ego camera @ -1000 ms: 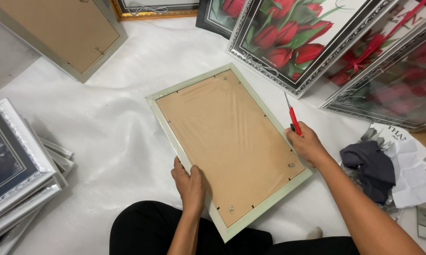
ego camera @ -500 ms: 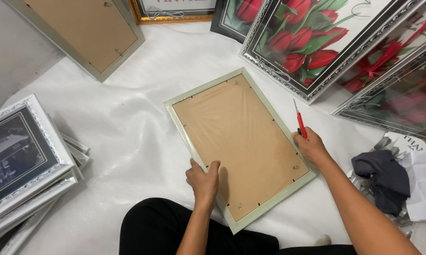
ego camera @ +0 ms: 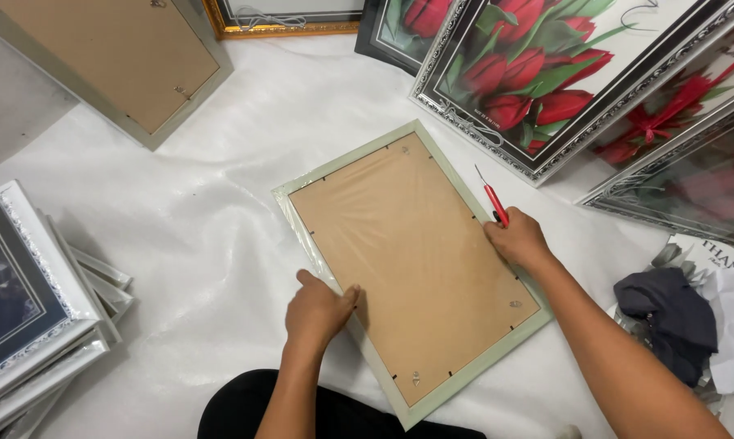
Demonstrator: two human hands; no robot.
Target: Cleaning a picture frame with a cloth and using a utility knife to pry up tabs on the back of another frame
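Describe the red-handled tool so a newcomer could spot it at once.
Start at the pale green frame lying face down on the white sheet. At its right edge, the right hand grips the red-handled tool, its thin metal blade pointing up towards the tulip pictures. It is the only slim red tool.

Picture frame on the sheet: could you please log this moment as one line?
left hand: on picture frame edge | right hand: holding red cutter | frame: face down
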